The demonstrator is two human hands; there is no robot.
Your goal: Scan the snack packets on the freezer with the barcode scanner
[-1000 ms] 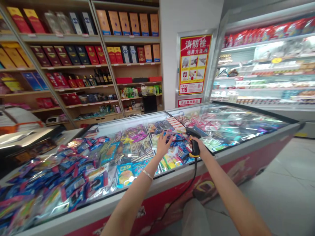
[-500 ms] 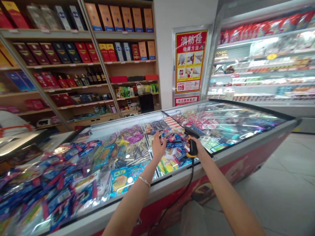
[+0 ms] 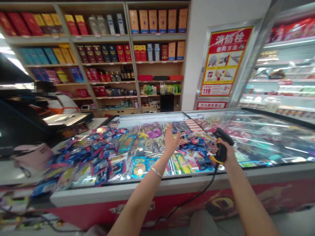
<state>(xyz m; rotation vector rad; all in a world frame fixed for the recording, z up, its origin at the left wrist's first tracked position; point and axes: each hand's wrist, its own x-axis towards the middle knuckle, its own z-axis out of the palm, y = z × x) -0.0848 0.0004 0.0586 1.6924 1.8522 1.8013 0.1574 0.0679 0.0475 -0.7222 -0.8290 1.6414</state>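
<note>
My right hand (image 3: pixel 226 151) is wrapped round the handle of a black and yellow corded scanner (image 3: pixel 222 144), held over the right part of the freezer. My left hand (image 3: pixel 171 141), with a bracelet at the wrist, reaches over the packets with thumb and fingers apart. At its fingertips is a small packet (image 3: pixel 182 137), and whether the hand touches it cannot be made out. Blue and red packets (image 3: pixel 197 149) lie between my hands. A large heap of similar packets (image 3: pixel 98 150) covers the left end of the glass-topped freezer (image 3: pixel 169 180).
The scanner's black cord (image 3: pixel 197 197) hangs down the freezer front. A pink bag (image 3: pixel 34 156) and a counter (image 3: pixel 65 118) are at the left, with a person (image 3: pixel 60 102) behind. Shelves of boxes (image 3: pixel 157 39) line the back; a refrigerated display (image 3: pixel 290 78) stands at the right.
The view has swung left, showing more of the counter, the pink bag and the person. My hands have moved farther apart. The right one still holds the scanner.
</note>
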